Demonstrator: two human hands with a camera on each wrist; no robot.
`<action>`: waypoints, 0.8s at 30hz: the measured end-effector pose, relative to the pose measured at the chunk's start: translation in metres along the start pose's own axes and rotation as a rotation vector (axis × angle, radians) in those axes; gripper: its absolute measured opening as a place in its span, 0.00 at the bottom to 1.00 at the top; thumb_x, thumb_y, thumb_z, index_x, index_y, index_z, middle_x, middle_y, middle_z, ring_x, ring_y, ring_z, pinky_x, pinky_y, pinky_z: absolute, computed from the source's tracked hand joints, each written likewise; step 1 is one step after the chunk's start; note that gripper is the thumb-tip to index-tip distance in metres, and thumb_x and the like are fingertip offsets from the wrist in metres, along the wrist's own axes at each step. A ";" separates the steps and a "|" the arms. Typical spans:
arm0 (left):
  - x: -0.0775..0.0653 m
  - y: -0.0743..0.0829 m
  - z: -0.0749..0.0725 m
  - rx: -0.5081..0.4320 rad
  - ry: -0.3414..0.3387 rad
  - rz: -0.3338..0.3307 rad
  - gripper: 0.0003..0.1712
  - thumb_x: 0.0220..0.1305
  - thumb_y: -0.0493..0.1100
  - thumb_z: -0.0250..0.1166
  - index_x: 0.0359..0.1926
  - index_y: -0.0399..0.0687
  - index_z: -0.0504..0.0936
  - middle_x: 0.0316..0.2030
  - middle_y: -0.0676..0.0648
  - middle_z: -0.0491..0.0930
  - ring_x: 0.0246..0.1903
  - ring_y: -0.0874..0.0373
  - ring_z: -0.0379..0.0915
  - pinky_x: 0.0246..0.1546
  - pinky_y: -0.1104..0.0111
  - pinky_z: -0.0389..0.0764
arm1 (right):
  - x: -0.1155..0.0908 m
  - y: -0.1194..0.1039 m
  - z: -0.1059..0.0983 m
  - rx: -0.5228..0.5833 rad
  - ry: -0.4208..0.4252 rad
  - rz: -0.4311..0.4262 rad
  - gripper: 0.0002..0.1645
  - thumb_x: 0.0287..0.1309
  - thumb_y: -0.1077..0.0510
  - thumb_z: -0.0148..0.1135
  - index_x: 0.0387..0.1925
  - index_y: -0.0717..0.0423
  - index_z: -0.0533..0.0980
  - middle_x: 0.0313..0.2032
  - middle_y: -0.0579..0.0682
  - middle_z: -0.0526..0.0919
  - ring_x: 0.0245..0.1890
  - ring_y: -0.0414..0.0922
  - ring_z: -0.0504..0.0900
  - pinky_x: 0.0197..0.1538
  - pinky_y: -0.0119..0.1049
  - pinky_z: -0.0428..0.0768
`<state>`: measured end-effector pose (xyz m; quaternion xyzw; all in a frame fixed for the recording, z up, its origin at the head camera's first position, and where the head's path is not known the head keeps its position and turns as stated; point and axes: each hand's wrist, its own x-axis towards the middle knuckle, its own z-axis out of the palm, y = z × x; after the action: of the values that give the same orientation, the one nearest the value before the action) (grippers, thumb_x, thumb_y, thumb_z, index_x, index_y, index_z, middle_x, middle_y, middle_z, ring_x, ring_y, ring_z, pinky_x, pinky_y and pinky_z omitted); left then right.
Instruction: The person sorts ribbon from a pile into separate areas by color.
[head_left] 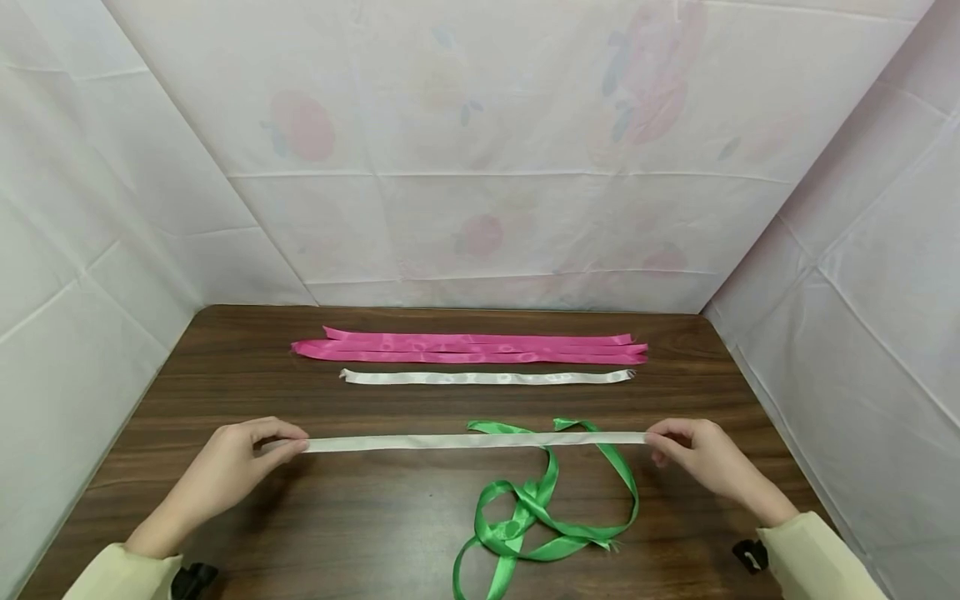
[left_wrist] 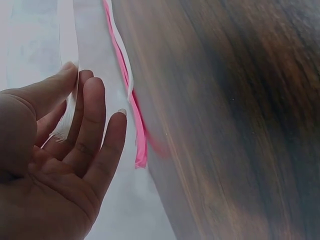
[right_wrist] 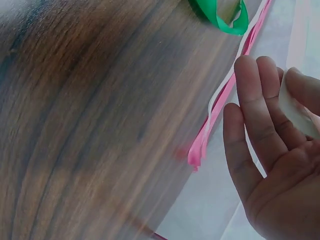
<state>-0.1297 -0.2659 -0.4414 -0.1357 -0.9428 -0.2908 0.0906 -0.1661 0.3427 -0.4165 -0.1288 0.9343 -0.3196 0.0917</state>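
Note:
A white ribbon [head_left: 420, 442] is stretched nearly straight between both hands above the table. My left hand [head_left: 243, 458] pinches its left end between thumb and forefinger; in the left wrist view a frayed tip of the ribbon [left_wrist: 62, 130] hangs inside the palm. At the other end, my right hand [head_left: 701, 454] pinches the ribbon between thumb and finger, and a short tail of white ribbon [right_wrist: 297, 112] shows beside the thumb. Beneath and in front of the taut ribbon lies a tangled green ribbon [head_left: 517, 533], in loose loops on the table.
Several pink ribbons [head_left: 465, 346] lie side by side near the back of the wooden table [head_left: 360, 517]. Just in front of them another white ribbon [head_left: 487, 378] lies straight. White patterned cloth [head_left: 480, 167] hangs behind the table and along both sides.

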 end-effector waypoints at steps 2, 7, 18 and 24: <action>0.000 -0.001 0.000 0.003 0.001 -0.002 0.07 0.62 0.40 0.74 0.36 0.60 0.89 0.35 0.58 0.90 0.33 0.80 0.76 0.30 0.76 0.77 | 0.001 0.002 0.000 0.013 0.008 0.002 0.11 0.72 0.51 0.63 0.41 0.53 0.86 0.28 0.40 0.86 0.30 0.35 0.84 0.35 0.29 0.81; 0.001 -0.005 -0.001 0.001 -0.012 -0.039 0.06 0.63 0.41 0.74 0.37 0.60 0.89 0.35 0.57 0.90 0.30 0.79 0.73 0.29 0.76 0.75 | 0.003 0.006 0.002 0.058 0.040 -0.005 0.09 0.70 0.53 0.64 0.41 0.52 0.86 0.29 0.40 0.87 0.31 0.37 0.85 0.37 0.30 0.82; 0.004 -0.013 -0.004 -0.040 -0.040 -0.144 0.02 0.67 0.49 0.71 0.39 0.60 0.89 0.32 0.57 0.89 0.24 0.73 0.63 0.28 0.75 0.65 | 0.010 0.022 -0.005 0.196 0.061 0.031 0.15 0.74 0.53 0.60 0.49 0.59 0.85 0.37 0.51 0.92 0.36 0.38 0.90 0.46 0.33 0.87; 0.011 -0.015 -0.005 -0.075 -0.040 -0.186 0.05 0.69 0.50 0.70 0.41 0.59 0.89 0.29 0.56 0.88 0.25 0.71 0.65 0.27 0.75 0.66 | 0.015 0.029 -0.009 0.248 0.057 0.095 0.20 0.75 0.47 0.58 0.51 0.58 0.83 0.40 0.51 0.93 0.40 0.39 0.92 0.50 0.27 0.82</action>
<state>-0.1440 -0.2783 -0.4428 -0.0566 -0.9413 -0.3303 0.0394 -0.1882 0.3650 -0.4285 -0.0629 0.8948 -0.4316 0.0954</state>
